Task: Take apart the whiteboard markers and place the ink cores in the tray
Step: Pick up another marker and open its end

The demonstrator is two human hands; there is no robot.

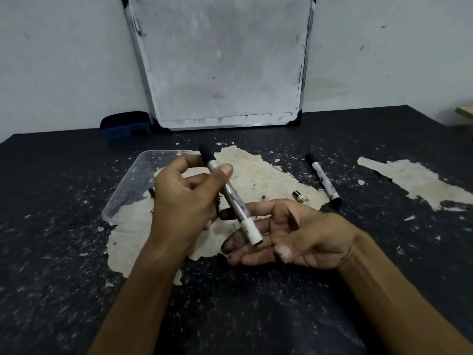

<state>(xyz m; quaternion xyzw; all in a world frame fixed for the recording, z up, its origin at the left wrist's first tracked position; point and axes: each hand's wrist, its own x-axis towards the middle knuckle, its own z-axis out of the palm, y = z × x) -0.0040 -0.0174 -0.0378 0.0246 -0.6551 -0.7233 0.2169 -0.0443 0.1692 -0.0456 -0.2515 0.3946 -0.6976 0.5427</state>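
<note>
You're mid-disassembly on one marker (231,198): your left hand (183,201) grips it by the upper barrel, thumb curled over it, black cap end pointing to 11 o'clock, the open white end down at 5 o'clock. That lower end looks uncapped, so my read is the end plug is off and the core is due to come out.

Your right hand (286,234) lies palm up under the open end, fingers relaxed and spread, ink-stained, holding nothing; the barrel tip sits just over or on the fingers, can't tell which.

Next move, as I judge it: tip or tap the barrel so the core slides into your right palm, then drop it in the clear tray (128,190), at 10 o'clock from your hands on the worktop (64,252). A dark thin piece shows at the tray behind your left hand; can't tell what it is.

Second marker (324,181) lies untouched at 2 o'clock, with a small cap-like piece (300,196) near it.
</note>
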